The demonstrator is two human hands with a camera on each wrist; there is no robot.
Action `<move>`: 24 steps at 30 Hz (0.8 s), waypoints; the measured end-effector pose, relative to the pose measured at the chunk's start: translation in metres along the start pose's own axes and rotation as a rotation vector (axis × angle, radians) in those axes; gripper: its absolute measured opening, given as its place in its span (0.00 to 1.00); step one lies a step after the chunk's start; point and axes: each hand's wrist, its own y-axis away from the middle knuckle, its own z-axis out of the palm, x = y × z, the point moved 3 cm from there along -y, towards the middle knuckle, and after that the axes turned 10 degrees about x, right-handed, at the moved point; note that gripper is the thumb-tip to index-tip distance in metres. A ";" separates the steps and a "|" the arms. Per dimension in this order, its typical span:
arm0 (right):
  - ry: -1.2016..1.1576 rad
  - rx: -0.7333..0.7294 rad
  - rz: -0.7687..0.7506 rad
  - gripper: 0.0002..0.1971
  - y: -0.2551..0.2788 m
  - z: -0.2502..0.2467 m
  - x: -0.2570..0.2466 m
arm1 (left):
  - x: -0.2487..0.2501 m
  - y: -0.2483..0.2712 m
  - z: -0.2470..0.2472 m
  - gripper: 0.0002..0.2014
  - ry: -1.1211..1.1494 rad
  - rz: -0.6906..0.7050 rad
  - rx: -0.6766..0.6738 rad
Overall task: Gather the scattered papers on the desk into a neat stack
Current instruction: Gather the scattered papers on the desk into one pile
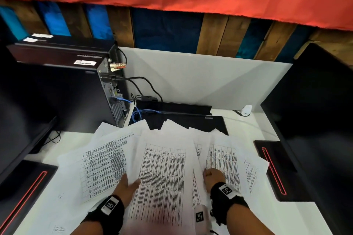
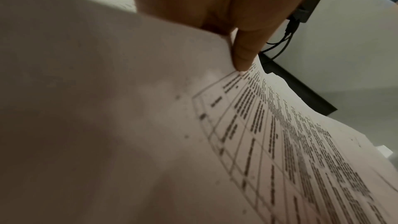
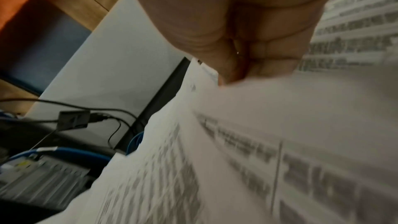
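Observation:
Several printed sheets with tables lie fanned out over the white desk [image 1: 298, 219]. My left hand [image 1: 127, 185] pinches the left edge of the middle sheet [image 1: 162, 177]. In the left wrist view its thumb [image 2: 243, 54] lies on top of that sheet [image 2: 280, 134], and the fingers beneath are hidden. A second sheet [image 1: 103, 164] lies to the left of it. My right hand [image 1: 212, 175] is curled, knuckles up, over the right-hand sheets [image 1: 225, 160]. In the blurred right wrist view its fingertips [image 3: 237, 74] pinch the edge of a sheet [image 3: 280, 117].
A black computer tower [image 1: 76, 91] with cables [image 1: 141, 112] stands at the back left. A flat black device [image 1: 191, 120] lies behind the papers. Black monitor bases with red stripes flank the papers, left [image 1: 24, 192] and right [image 1: 273, 169]. A dark monitor [image 1: 315, 110] stands at the right.

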 end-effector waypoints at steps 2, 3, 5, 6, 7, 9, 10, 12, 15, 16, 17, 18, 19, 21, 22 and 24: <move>-0.015 -0.019 -0.012 0.13 0.011 0.004 -0.007 | 0.004 0.002 0.007 0.25 -0.021 0.023 -0.014; -0.047 -0.024 -0.021 0.15 0.018 0.005 -0.011 | 0.006 0.003 0.010 0.25 -0.035 0.030 -0.018; -0.092 -0.047 -0.031 0.19 0.023 0.004 -0.016 | 0.008 0.003 0.013 0.25 -0.058 0.039 -0.024; -0.097 -0.057 -0.028 0.17 0.024 0.003 -0.017 | 0.007 0.002 0.012 0.26 -0.064 0.036 -0.027; -0.116 -0.050 -0.042 0.12 0.021 0.001 -0.018 | 0.006 0.001 0.011 0.27 -0.062 0.026 -0.032; -0.130 -0.017 -0.030 0.12 0.012 -0.003 -0.016 | 0.003 -0.002 0.008 0.28 -0.048 0.001 -0.048; -0.136 -0.013 -0.013 0.14 0.009 -0.005 -0.016 | 0.001 -0.004 0.007 0.28 -0.038 -0.011 -0.051; -0.163 -0.015 0.003 0.17 0.001 -0.007 -0.013 | -0.001 -0.006 0.006 0.28 -0.022 -0.024 -0.051; -0.283 -0.063 0.023 0.11 -0.014 -0.003 -0.005 | -0.001 -0.006 0.006 0.29 -0.006 -0.035 -0.062; -0.306 -0.070 0.040 0.08 -0.024 0.001 0.001 | -0.002 -0.007 0.006 0.29 -0.009 -0.037 -0.068; -0.314 -0.068 0.046 0.08 -0.037 0.006 0.010 | -0.003 -0.009 0.006 0.28 -0.009 -0.041 -0.070; -0.315 -0.056 0.049 0.08 -0.037 0.005 0.009 | -0.005 -0.011 0.005 0.28 -0.015 -0.041 -0.070; -0.317 -0.023 0.047 0.07 -0.032 -0.001 0.004 | -0.004 -0.012 0.005 0.27 -0.026 -0.037 -0.068; -0.343 0.051 0.050 0.07 -0.026 -0.011 0.001 | -0.005 -0.015 0.004 0.25 -0.042 -0.033 -0.067; -0.350 0.064 0.056 0.08 -0.026 -0.015 0.001 | -0.006 -0.016 0.003 0.24 -0.042 -0.035 -0.068; -0.310 0.085 0.041 0.06 -0.023 -0.020 -0.001 | -0.007 -0.017 0.002 0.24 -0.031 -0.045 -0.075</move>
